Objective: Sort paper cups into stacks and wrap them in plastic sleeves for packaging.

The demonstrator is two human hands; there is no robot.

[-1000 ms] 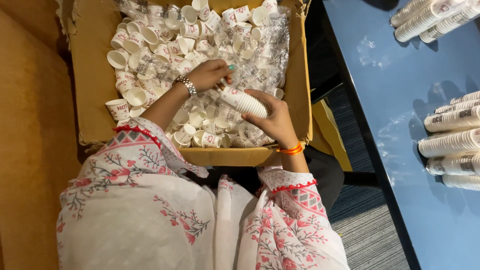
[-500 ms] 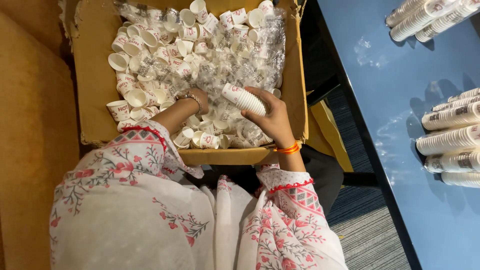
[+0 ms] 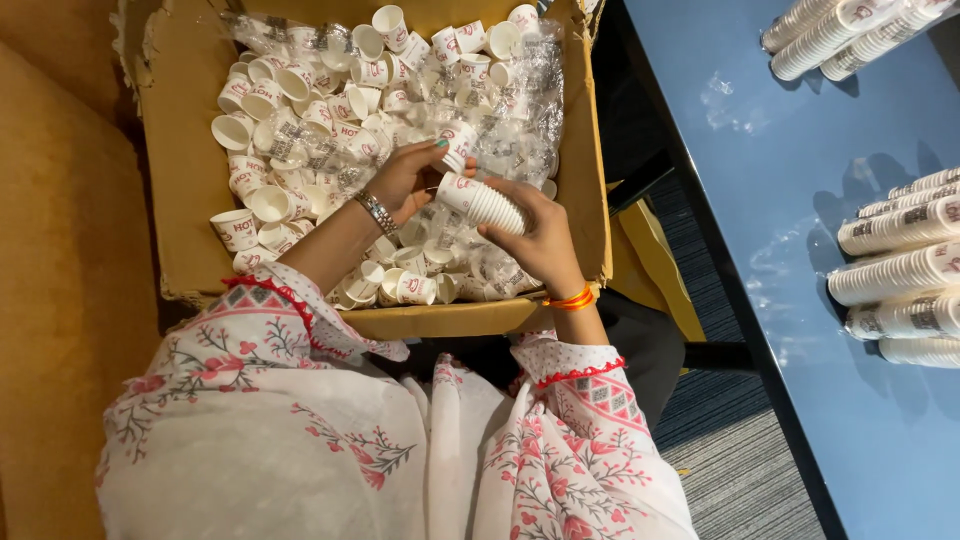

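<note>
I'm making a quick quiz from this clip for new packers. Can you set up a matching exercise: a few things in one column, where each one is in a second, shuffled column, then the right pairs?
Things:
1. single paper cup
2. nested stack of cups
3. sleeved cup stacks
4. orange bangle

Places:
A. lying on the blue table
B. on the right wrist
C. pinched in the left hand, over the cardboard box
D. gripped in the right hand

Pairs: 1-C, 2-D, 3-A, 4-B

Single head camera looks steeply down, close over the cardboard box (image 3: 190,190).
</note>
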